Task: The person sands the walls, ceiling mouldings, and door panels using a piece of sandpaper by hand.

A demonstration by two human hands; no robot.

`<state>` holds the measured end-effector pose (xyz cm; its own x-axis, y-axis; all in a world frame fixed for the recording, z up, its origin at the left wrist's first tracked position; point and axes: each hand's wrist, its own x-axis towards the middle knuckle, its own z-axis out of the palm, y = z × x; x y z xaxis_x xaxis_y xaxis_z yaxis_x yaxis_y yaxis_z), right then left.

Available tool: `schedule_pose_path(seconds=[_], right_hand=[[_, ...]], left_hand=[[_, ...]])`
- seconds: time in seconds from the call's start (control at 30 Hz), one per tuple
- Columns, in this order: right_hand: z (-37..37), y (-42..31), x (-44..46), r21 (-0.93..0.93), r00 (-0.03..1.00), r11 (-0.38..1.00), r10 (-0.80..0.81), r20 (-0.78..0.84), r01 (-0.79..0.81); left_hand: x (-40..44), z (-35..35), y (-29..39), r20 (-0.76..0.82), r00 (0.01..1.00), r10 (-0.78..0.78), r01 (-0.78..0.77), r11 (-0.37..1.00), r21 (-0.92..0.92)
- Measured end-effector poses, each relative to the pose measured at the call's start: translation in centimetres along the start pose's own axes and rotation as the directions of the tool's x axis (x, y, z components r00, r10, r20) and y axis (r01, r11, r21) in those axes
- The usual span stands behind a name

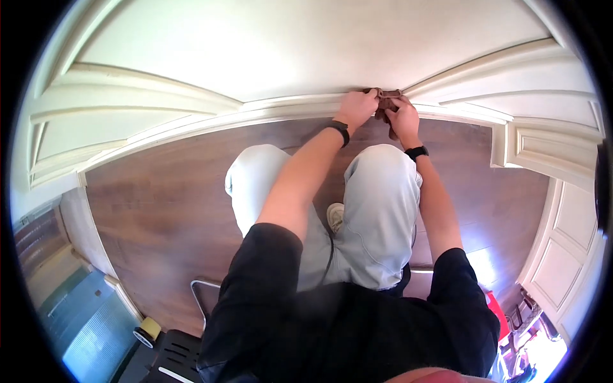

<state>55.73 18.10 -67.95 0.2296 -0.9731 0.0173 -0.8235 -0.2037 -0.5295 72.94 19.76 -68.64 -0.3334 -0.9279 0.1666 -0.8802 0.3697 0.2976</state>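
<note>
A brown cloth [388, 101] is bunched up against the white baseboard [294, 104] at the foot of a white panelled wall [332, 38]. My left hand [357, 107] grips the cloth's left side, its fingers closed. On the other side, my right hand [404, 121] pinches the cloth, and a fold hangs below its fingers. Both hands are close together, low by the brown wooden floor [172, 185]. Each wrist wears a dark band.
My bent knees [383, 172] are just behind my hands. A black slatted seat [175, 351] with a metal frame stands at lower left, near a yellow round object [150, 329]. White cabinetry [552, 147] juts out at right. Something red [498, 316] shows at lower right.
</note>
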Motion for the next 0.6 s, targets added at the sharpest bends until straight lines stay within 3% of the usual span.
schedule_pose_path(seconds=[0.1, 0.2, 0.27, 0.33, 0.47, 0.5, 0.6], right_hand=[[-0.1, -0.5, -0.4, -0.019, 1.0, 1.0, -0.019, 0.011, 0.02], [0.9, 0.0, -0.1, -0.005, 0.992, 0.992, -0.128, -0.007, 0.128], [1.7, -1.2, -1.0, 0.043, 0.978, 0.977, -0.207, -0.019, 0.208], [3.4, -3.3, -0.9, 0.039, 0.979, 0.979, -0.203, 0.029, 0.202], [6.2, -8.0, 0.0, 0.091, 0.943, 0.945, -0.322, 0.079, 0.315], [6.8, -9.3, 0.1, 0.083, 0.938, 0.943, -0.329, 0.106, 0.322], [8.4, -12.7, -0.3, 0.098, 0.921, 0.929, -0.366, 0.129, 0.356]], left_hand=[[-0.4, 0.5, -0.6, -0.007, 0.998, 0.063, -0.063, 0.998, 0.014], [-1.8, 0.6, -1.0, 0.049, 0.998, -0.045, 0.043, 0.998, 0.04], [-4.1, 0.1, -2.2, 0.097, 0.99, -0.1, 0.105, 0.994, -0.043], [-6.1, -2.4, -3.1, 0.123, 0.976, -0.182, 0.19, 0.98, -0.063], [-10.3, -3.7, -6.9, -0.049, 0.969, -0.242, 0.234, 0.964, -0.129], [-11.0, -6.1, -6.9, 0.1, 0.952, -0.291, 0.285, 0.956, 0.07], [-13.1, -9.3, -7.6, 0.059, 0.915, -0.4, 0.399, 0.916, 0.023]])
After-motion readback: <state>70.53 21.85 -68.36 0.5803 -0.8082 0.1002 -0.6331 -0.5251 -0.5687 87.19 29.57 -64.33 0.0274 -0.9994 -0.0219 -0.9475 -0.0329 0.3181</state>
